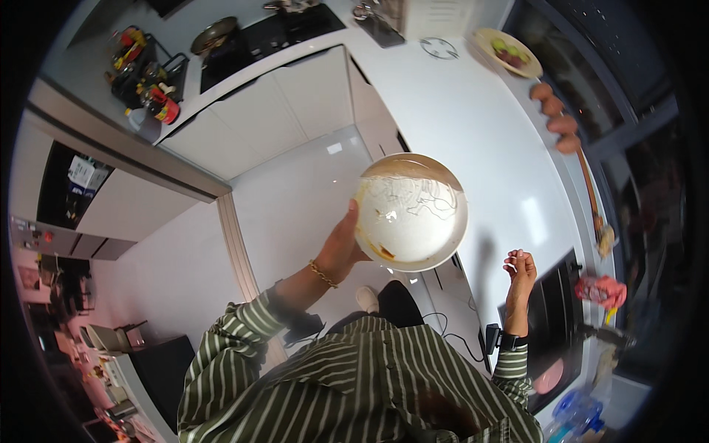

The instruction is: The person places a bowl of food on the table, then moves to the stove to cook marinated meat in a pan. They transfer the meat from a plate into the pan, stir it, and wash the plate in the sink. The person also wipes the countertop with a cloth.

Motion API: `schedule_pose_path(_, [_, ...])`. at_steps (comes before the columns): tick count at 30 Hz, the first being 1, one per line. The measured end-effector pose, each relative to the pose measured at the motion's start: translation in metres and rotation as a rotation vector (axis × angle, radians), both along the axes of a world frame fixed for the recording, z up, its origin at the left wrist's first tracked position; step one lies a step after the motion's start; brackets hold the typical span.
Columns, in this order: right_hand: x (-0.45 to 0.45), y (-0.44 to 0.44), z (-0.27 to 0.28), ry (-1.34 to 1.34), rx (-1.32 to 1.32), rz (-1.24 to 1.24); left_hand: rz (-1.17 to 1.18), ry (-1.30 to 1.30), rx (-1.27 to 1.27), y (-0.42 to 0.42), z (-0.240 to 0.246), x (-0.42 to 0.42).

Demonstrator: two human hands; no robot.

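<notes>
My left hand (339, 246) grips the near-left rim of a round white bowl (412, 227), held up in front of me between the floor and the counter's edge. Yellow-brown smears and a darker orange-brown scrap mark its inside. A tan band with a wavy border covers its far side, and thin dark wavy lines cross the part below; I cannot tell whether these are liquid or reflections. Off to the right, my right hand (519, 268) is raised over the counter beside the black sink (545, 321). Its fingers are loosely bent and slightly apart, with nothing visible in them.
The white counter (443, 111) runs along my right. By the window are a plate of fruit (508, 52), several brown round vegetables (562, 124), a wooden-handled brush (588, 188) and a pink cloth (601, 290). A faucet (606, 335) adjoins the sink. Ahead stands a cooktop (268, 44) with a pan (215, 34).
</notes>
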State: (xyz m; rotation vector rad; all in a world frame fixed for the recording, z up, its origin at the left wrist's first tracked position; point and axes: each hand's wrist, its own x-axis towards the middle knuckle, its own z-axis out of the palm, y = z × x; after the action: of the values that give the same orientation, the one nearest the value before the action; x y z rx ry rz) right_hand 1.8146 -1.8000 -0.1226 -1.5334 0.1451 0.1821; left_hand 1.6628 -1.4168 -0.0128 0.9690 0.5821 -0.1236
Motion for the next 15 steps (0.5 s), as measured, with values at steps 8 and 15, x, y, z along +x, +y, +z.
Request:
schedule_pose_path(8, [0.072, 0.197, 0.010, 0.034, -0.030, 0.296, 0.307, -0.030, 0.154, 0.196, 0.036, -0.005])
schedule_pose_path(15, [0.139, 0.378, 0.025, 0.071, 0.009, 0.508, 0.489, -0.091, 0.185, 0.373, 0.091, 0.010])
